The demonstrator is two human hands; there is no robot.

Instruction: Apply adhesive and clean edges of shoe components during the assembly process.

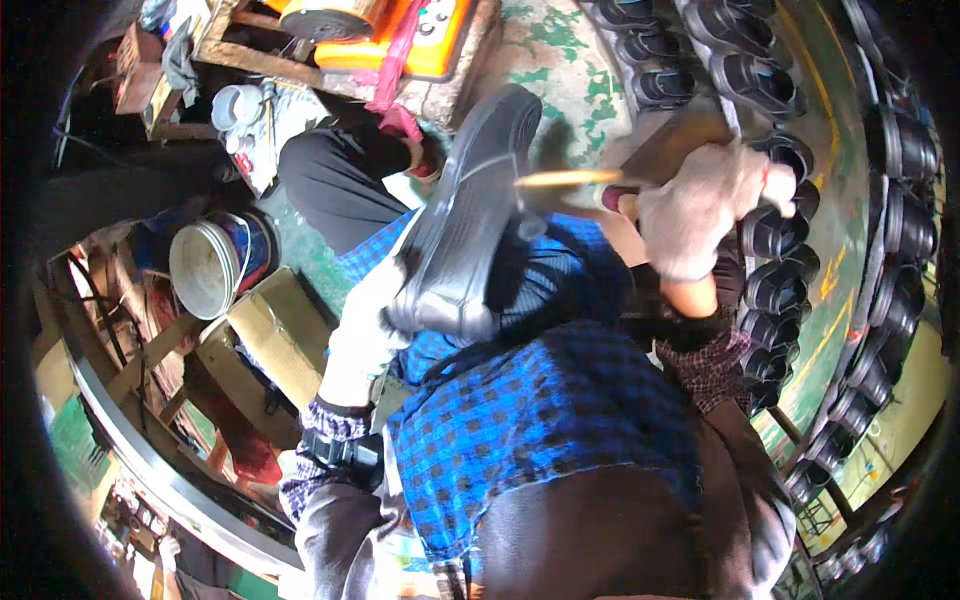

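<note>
A black shoe (462, 235) rests tilted across my lap, its toe pointing away and its ribbed side showing. My left hand (375, 312), in a white glove, is closed around the heel end. To the right of the shoe is my right hand (692, 215), also gloved and smeared by motion, with its fingers curled. A thin tan stick-like tool (570, 178) reaches from it toward the shoe; its kind is too blurred to tell. Beside that hand, a brown blurred shape (672, 150) cannot be made out. Blue checked cloth (540, 400) covers my lap.
Racks of black shoes (740, 50) line the right side. An orange machine part (440, 40) sits on a wooden bench at the top. On the left are a white bucket (203, 268), a cardboard box (280, 335) and a small white cup (237, 107).
</note>
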